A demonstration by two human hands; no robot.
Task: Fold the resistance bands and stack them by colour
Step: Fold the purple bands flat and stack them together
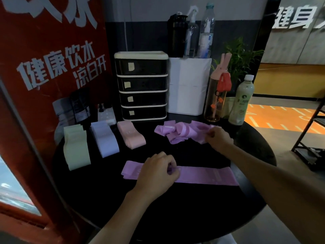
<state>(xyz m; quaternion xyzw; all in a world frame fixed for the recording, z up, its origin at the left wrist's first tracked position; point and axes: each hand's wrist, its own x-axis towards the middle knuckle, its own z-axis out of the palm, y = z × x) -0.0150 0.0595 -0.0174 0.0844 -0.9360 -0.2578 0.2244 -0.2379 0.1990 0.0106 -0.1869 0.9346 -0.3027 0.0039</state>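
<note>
On a round black counter (175,217), a purple band (207,175) lies flat near the front edge, long axis left to right, with the left hand (156,170) pinching it left of middle. Beyond, toward the right edge, the right hand (219,139) grips a loose purple heap (177,132). A green stack (75,147), pale blue stack (105,140) and pink stack (131,135) line the far left edge, with drawers (141,85) behind.

Left hand (156,171), curled on the flat purple band (207,175), hides a stretch left of its middle. Right hand (219,139) blurred at the purple heap (179,132); my grip there unclear. Notes on the drawer unit (142,85) too small to read. Both my forearms run off frame.
</note>
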